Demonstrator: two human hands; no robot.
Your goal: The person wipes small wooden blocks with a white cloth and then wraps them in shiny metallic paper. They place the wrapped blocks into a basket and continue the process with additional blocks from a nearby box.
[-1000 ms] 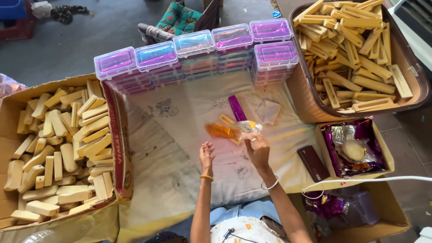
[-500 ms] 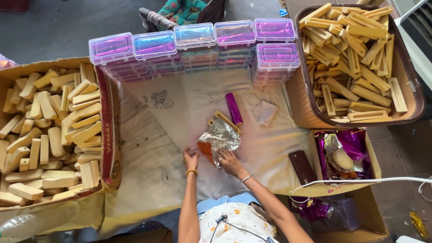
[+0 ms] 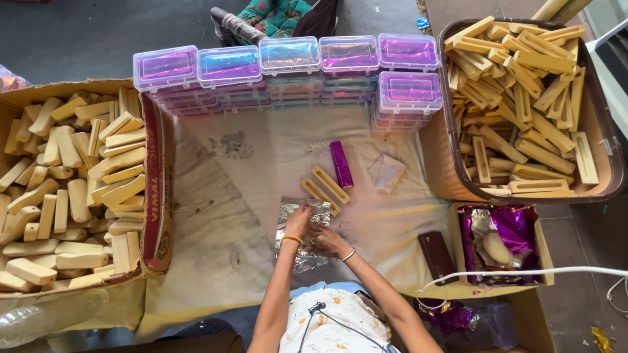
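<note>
— What have you got under your hands there?

— A sheet of silver foil (image 3: 306, 230), lying crinkled on the cloth (image 3: 216, 216) right in front of me. My left hand (image 3: 298, 224) is pressed down on its upper middle, fingers bent; my right hand (image 3: 329, 240) sits just beside it on the right half, fingers curled onto the sheet. Whether either one pinches anything beneath, I cannot tell.

— How does that sheet behave?

— I'd judge it very light and thin, quick to crease and easy to tear. Best taken by an edge or corner, lightly.

— And around it?

— Just above the foil lie two bare wooden blocks (image 3: 325, 188), side by side, and next to them one block wrapped in purple foil (image 3: 341, 164), then a small folded square of foil (image 3: 386, 172). Beyond those stands a row of stacked clear plastic boxes (image 3: 288, 65) with purple shimmer inside.

— The rest of the place?

— A cardboard box (image 3: 156, 189) full of pale wooden blocks on my left, a brown basket (image 3: 445, 163) of longer ones on my right, and a smaller box (image 3: 544, 252) with purple foil near my right elbow. Bare grey floor beyond
</note>
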